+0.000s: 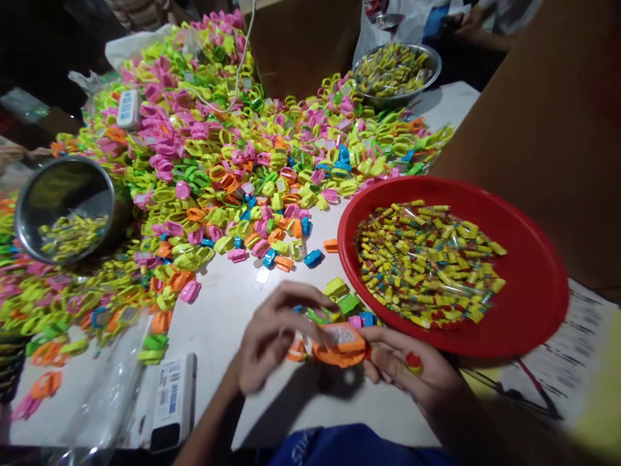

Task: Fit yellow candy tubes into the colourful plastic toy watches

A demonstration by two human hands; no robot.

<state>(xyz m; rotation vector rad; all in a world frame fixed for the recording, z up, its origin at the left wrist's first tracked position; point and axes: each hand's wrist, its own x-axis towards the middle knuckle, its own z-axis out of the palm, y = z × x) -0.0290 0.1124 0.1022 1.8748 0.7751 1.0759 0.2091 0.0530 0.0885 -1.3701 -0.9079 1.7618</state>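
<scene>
My right hand (412,372) grips an orange plastic piece (339,355) by its right end. The piece looks like a toy watch, with a pale printed face on top. A small red-and-yellow tube (414,364) also sits among that hand's fingers. My left hand (269,336) hovers just left of the orange piece, fingers bent and apart, slightly blurred. Another bit of orange (297,349) shows by its fingertips; whether it belongs to the held piece I cannot tell. Behind my hands lie several loose pieces, among them a green one (348,303).
A wide red basin (533,291) of small yellow tubes stands at right. Metal bowls hold more tubes at left (104,188) and back right (434,65). A big heap of coloured plastic pieces (194,149) covers the back. A white device (173,395) lies front left.
</scene>
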